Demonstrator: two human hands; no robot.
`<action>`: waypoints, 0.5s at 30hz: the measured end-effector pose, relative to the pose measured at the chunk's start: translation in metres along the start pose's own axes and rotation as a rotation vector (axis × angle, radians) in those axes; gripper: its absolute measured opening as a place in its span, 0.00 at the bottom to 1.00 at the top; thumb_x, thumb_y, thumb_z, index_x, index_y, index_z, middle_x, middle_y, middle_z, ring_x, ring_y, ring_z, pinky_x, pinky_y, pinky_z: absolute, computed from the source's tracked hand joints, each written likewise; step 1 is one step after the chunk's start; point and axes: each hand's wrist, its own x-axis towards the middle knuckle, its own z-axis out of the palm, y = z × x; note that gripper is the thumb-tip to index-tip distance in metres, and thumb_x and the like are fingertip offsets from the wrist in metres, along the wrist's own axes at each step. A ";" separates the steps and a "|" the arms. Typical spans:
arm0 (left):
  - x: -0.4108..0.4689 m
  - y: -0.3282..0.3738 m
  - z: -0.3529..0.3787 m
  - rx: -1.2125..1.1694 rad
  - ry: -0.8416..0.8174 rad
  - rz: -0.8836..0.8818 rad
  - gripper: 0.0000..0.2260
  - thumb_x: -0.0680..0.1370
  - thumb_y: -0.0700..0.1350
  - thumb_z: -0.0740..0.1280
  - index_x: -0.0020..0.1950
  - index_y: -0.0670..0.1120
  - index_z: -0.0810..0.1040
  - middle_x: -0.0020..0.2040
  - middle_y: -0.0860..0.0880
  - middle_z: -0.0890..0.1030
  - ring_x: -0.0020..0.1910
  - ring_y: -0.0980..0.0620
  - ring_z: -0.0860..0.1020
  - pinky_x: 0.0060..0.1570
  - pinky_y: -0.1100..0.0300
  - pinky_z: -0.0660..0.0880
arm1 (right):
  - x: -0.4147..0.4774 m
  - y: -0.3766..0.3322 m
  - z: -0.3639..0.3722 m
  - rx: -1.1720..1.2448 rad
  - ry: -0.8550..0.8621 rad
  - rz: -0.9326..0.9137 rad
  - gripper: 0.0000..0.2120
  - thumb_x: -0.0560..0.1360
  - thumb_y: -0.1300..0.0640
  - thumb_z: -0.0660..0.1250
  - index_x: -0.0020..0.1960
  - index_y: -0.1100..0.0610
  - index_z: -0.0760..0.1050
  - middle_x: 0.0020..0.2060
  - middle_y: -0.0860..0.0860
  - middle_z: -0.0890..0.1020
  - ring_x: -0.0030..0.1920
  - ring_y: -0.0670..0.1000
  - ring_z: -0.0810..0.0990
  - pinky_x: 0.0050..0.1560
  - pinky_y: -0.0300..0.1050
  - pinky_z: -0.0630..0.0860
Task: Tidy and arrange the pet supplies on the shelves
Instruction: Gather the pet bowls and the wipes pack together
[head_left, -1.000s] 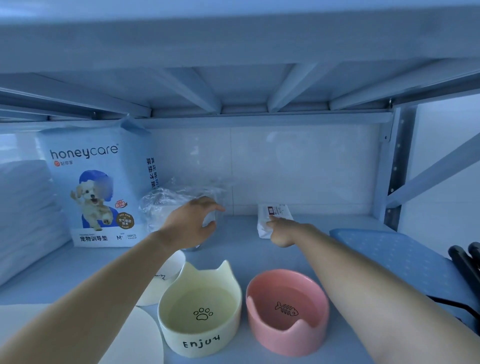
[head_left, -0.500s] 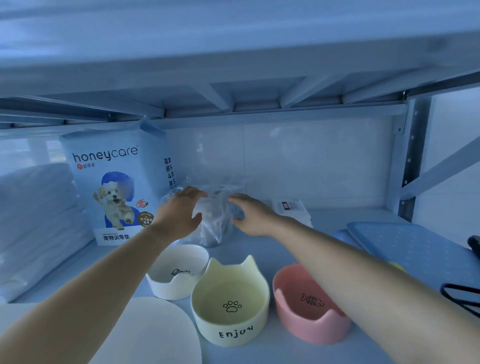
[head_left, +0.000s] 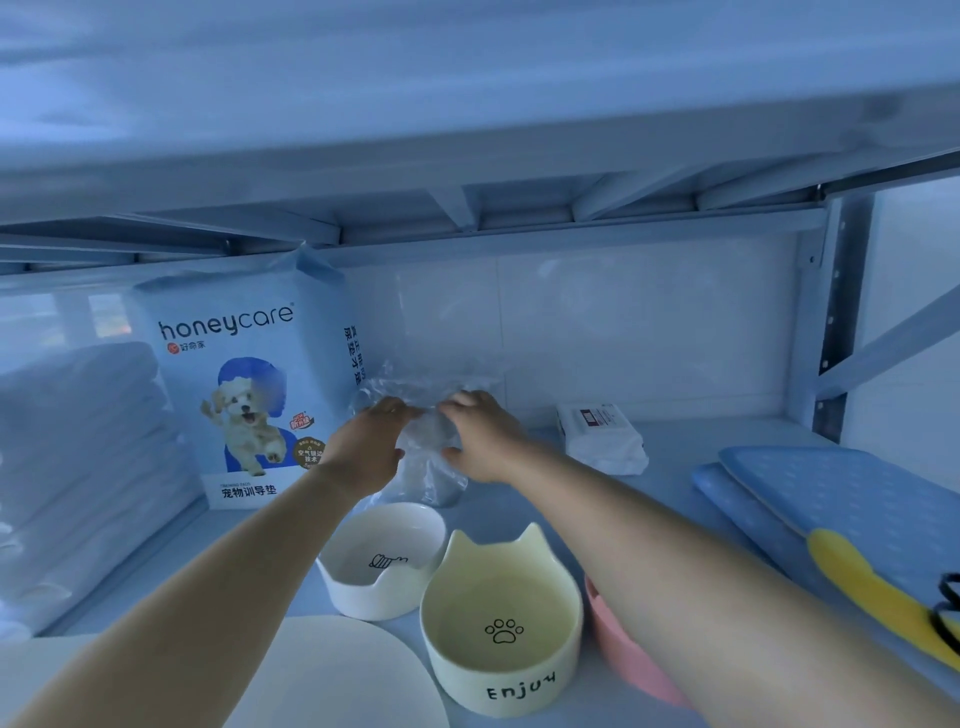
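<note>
A crumpled clear plastic bag (head_left: 423, 452) stands at the back of the shelf, beside a blue honeycare pad pack (head_left: 244, 384). My left hand (head_left: 371, 444) grips the bag's left side and my right hand (head_left: 480, 434) grips its right side, fingers curled into the plastic near the top. What the bag holds is not clear. In front stand three cat-ear bowls: a white one (head_left: 382, 564), a cream one (head_left: 501, 623) marked Enjoy, and a pink one (head_left: 628, 654) partly hidden under my right forearm.
A white wipes pack (head_left: 602, 436) lies at the back right. Blue mats (head_left: 841, 504) with a yellow brush (head_left: 878, 592) fill the right side. Folded white pads (head_left: 78, 467) are stacked on the left. A white disc (head_left: 332, 675) sits at the front. The upper shelf hangs low overhead.
My right hand left the wipes pack and moved left onto the plastic bag. Both hands now close on its top. The view has shifted, so everything appears further right.
</note>
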 end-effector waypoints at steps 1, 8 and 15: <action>0.001 0.001 0.000 0.017 0.001 -0.003 0.25 0.77 0.40 0.65 0.72 0.52 0.64 0.70 0.52 0.66 0.65 0.48 0.71 0.57 0.53 0.74 | 0.002 -0.001 0.000 -0.029 -0.003 0.007 0.24 0.75 0.54 0.65 0.69 0.58 0.65 0.68 0.52 0.65 0.70 0.55 0.59 0.65 0.54 0.68; 0.000 0.013 0.004 0.080 0.074 -0.043 0.22 0.77 0.45 0.66 0.69 0.60 0.66 0.65 0.55 0.70 0.60 0.51 0.74 0.47 0.56 0.74 | 0.000 0.006 -0.004 -0.082 0.064 -0.002 0.19 0.75 0.53 0.66 0.63 0.57 0.71 0.62 0.50 0.69 0.64 0.53 0.64 0.57 0.52 0.73; 0.015 0.067 0.008 0.104 0.123 0.063 0.19 0.77 0.49 0.66 0.67 0.59 0.70 0.62 0.54 0.73 0.57 0.49 0.77 0.47 0.57 0.74 | -0.023 0.048 -0.022 -0.095 0.050 0.052 0.18 0.75 0.53 0.65 0.63 0.55 0.72 0.64 0.49 0.69 0.65 0.52 0.65 0.57 0.50 0.73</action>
